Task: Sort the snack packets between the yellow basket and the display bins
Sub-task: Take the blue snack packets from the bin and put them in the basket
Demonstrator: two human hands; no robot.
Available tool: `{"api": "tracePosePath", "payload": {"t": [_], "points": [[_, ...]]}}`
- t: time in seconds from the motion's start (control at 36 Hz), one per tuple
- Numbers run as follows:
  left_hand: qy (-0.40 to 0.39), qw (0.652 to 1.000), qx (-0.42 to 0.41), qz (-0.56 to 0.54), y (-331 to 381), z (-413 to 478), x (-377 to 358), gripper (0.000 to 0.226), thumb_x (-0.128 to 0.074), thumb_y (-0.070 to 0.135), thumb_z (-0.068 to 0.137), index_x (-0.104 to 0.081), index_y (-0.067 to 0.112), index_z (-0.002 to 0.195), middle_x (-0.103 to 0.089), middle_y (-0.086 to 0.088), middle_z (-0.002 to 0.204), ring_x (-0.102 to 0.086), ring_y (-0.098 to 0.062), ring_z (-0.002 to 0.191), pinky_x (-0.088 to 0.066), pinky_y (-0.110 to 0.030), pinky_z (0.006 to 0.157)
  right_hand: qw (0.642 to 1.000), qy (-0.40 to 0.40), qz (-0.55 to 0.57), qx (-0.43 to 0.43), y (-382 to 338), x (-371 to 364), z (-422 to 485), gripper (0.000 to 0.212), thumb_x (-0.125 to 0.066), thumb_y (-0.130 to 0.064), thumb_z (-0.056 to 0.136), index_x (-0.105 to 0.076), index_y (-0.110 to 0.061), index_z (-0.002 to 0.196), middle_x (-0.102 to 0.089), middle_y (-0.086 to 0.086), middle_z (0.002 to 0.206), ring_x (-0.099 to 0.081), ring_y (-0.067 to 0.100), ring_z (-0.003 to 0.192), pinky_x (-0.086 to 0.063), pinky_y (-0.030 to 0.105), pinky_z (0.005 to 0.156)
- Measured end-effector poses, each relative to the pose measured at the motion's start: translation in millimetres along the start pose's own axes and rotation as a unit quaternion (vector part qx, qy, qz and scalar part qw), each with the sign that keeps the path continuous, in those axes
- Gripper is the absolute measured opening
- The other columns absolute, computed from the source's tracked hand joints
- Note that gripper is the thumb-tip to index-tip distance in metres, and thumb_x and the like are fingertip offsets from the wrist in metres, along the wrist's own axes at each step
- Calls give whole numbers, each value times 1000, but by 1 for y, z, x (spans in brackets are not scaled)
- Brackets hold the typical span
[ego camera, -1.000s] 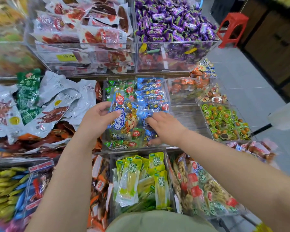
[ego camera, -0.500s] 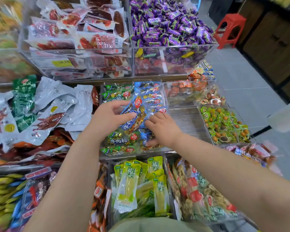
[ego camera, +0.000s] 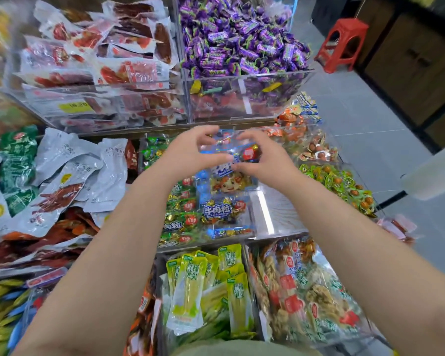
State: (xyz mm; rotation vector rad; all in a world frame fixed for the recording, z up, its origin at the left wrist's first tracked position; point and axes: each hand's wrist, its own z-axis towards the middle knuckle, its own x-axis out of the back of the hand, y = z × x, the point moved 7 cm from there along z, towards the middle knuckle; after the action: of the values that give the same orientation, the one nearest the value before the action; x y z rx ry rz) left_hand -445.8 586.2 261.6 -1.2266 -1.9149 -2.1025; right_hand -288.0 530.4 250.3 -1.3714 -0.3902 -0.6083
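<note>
Nearest my body, the bin of yellow-green packets (ego camera: pixel 190 291) and the bagged twists (ego camera: pixel 306 291) beside it lie untouched. Just beyond them is the clear bin (ego camera: pixel 257 236) of beef-cube packets, green ones on its left and blue ones on its right.

A second ago my hands were low over the near half of that bin, pressing a blue packet onto the stack. Now both have moved to its far end and come up. My left hand (ego camera: pixel 190 152) and right hand (ego camera: pixel 266 161) face each other, fingers and thumbs curled round the upper end of one blue packet (ego camera: pixel 229 179). That end is raised off the row rather than lying flat in it.

I judge that I am re-seating it at the back of the blue column, so this one is not sorted yet.

Further off, red meat packets (ego camera: pixel 100 73) and purple sweets (ego camera: pixel 242 42) fill the upper bins. The yellow basket is out of sight.
</note>
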Motion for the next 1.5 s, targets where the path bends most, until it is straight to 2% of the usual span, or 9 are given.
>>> {"api": "tracePosePath", "payload": {"t": [0.11,0.22,0.44,0.67,1.0,1.17,1.28,1.42,1.5], "points": [[-76,991,73,85,-26,9,-21,146,-68,84,32,-9,28,153,-14,4,161,-16,-15,146,-22,-36,112,981,141,89,-94,43,33,5,36,-82,-20,69,-54,-30,90,-59,-13,99,-57,0,86,-47,15,77],[-176,941,91,276,-50,15,-64,154,-59,91,31,1,20,154,17,-7,160,21,-25,146,3,-52,116,959,187,146,-152,64,41,14,36,-79,-22,71,-55,-25,97,-55,-17,91,-54,-6,72,-42,9,58],[-128,922,26,365,-62,9,-72,132,-36,103,33,-38,23,138,-43,2,143,-34,-22,137,5,-59,114,958,151,206,-130,55,29,45,31,-70,-10,79,-55,-36,86,-65,-6,104,-61,15,100,-52,35,85],[-109,924,35,364,-57,0,-69,124,-56,89,53,-26,14,148,-39,-10,143,-35,-29,132,-30,-44,111,947,78,286,-120,45,2,60,29,-70,-6,79,-57,-31,82,-72,-10,81,-60,15,78,-50,27,68],[-124,905,26,407,-64,-3,-71,107,-48,90,61,-30,30,147,-48,-3,137,-38,-28,125,-33,-43,104,909,40,397,-124,39,-25,87,27,-66,2,80,-55,-23,80,-63,11,97,-59,21,89,-46,30,77],[-103,912,14,398,-63,-5,-70,105,-51,87,63,-28,29,149,-42,-2,142,-34,-26,127,-30,-41,106,982,-130,95,-98,45,-48,80,25,-74,-7,77,-57,-25,75,-67,7,99,-62,22,95,-49,36,88],[-78,921,14,381,-65,-6,-67,106,-53,87,62,-25,31,148,-36,-3,135,-31,-25,124,-27,-42,104,976,-208,-67,-18,49,-61,71,19,-73,-4,78,-60,-19,81,-60,-8,81,-57,12,82,-50,35,85],[-50,920,25,389,-64,-6,-64,123,-53,88,57,-10,21,151,-33,-3,136,-29,-26,127,-23,-43,106,928,-264,-257,46,39,-71,81,24,-67,-14,82,-68,-13,105,-66,0,96,-58,16,88,-49,31,80],[-41,898,7,438,-60,-4,-63,116,-47,92,57,-27,15,142,-34,-7,134,-25,-27,126,-16,-45,110,905,-294,-304,42,36,-81,83,31,-67,-14,83,-68,-14,113,-69,1,106,-61,19,99,-46,25,80]]}}
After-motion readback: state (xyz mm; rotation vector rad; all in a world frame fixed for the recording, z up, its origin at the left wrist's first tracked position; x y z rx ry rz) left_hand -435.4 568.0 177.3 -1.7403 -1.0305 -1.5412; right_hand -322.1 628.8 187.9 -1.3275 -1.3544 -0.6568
